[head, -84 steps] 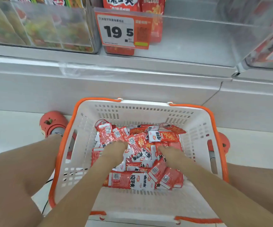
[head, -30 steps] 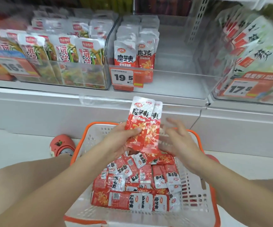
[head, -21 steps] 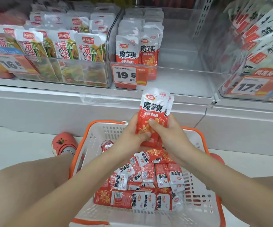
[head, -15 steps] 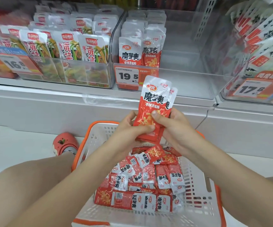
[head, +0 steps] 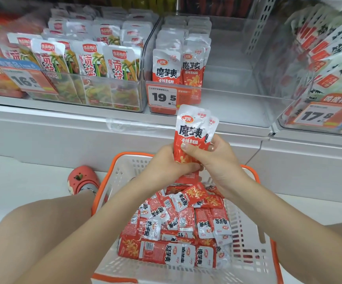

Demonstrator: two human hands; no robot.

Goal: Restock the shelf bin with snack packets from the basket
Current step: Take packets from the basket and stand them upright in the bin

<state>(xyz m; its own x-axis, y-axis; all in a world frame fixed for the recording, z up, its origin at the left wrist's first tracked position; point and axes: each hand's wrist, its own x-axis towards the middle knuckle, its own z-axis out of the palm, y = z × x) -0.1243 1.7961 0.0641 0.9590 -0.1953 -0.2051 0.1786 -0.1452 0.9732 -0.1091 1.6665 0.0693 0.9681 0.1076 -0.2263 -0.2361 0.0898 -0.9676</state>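
Left hand (head: 169, 160) and right hand (head: 217, 154) both grip a small stack of red snack packets (head: 194, 134) upright above the basket (head: 254, 255), below the clear shelf bin (head: 237, 103).

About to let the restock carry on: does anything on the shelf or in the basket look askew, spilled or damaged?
No spill or damage shows. The bin is bare on its right, with two upright rows at its left. Packets in the basket lie jumbled. Both hands hold a stack of packets upright.
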